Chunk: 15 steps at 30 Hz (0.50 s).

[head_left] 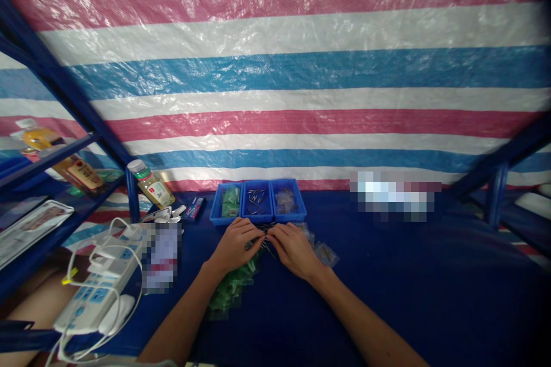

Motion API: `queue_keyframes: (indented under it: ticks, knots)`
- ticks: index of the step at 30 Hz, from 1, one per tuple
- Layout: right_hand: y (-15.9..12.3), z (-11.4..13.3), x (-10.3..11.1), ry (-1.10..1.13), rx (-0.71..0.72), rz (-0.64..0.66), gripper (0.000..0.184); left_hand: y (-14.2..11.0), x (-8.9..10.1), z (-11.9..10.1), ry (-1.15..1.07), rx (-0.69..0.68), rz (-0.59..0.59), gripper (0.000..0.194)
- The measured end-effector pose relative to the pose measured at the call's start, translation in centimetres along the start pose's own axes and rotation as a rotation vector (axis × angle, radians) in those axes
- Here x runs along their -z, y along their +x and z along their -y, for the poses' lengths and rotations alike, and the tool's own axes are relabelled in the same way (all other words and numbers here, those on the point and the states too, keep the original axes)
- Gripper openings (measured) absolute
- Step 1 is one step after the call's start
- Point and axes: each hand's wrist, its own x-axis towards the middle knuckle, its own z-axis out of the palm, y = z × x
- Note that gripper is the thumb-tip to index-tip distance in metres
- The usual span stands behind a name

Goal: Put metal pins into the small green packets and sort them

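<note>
My left hand (240, 245) and my right hand (295, 248) meet over the blue table, thumbs and fingers pinched together almost tip to tip. Whatever they hold is too small and hidden to name. Beneath the fingertips lies a loose pile of thin dark metal pieces (269, 248). Just beyond stand three blue bins: the left bin (218, 219) contains green packets, the middle bin (258, 218) dark metal pieces, the right bin (293, 218) clear packets. Green plastic packets (230, 292) spread below my left hand. A clear packet (326, 253) rests beside my right wrist.
To the left, a white power strip (92, 292) trails looped cables. Behind it are a bottle with a white cap (150, 184) and a small dark blue box (193, 209). Blue metal frame bars (64, 80) flank the table; a striped plastic sheet (301, 71) hangs behind. Two items are blurred out.
</note>
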Motion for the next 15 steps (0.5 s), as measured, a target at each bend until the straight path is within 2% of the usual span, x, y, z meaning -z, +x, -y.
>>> queue_keyframes:
  ticks: [8,15]
  knots:
    - [-0.24,-0.34,-0.40,0.041,0.015,-0.028,0.015,-0.12,-0.08,0.18,0.011,0.006,-0.029,0.011]
    - [-0.09,-0.30,-0.28,0.007,0.030,-0.043,0.021,-0.07,0.02,0.11,0.001,-0.011,-0.042,0.011]
